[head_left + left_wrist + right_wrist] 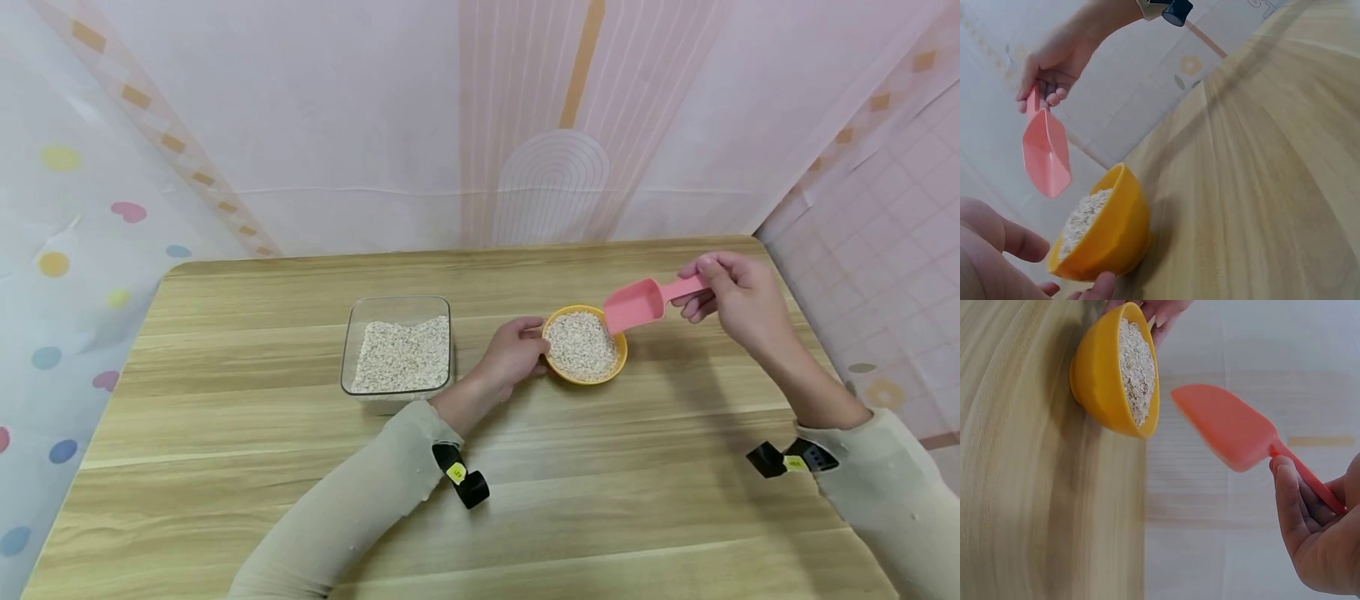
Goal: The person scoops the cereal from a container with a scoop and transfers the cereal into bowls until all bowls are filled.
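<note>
Resting low in the head view, both sleeved forearms reach up the frame across the wooden counter (225, 467), each with a small black clip at the wrist. Just above them, at mid-frame, the left hand (513, 354) curls against the left rim of the yellow bowl (619, 363), its fingers touching the wall and steadying it. The bowl stands upright on the counter and holds pale oat flakes (581, 343) heaped close to its rim. To the right and slightly higher, the right hand (731, 296) pinches the handle of the pink scoop (636, 305), which hangs in the air above the bowl's upper right edge; its hollow looks empty, so that load appears delivered. Left of centre, well apart from the bowl, the clear square container (352, 367) still holds a layer of flakes, so more could be moved, though the bowl seems nearly full. Beyond, pale patterned sheets hang behind the counter.
</note>
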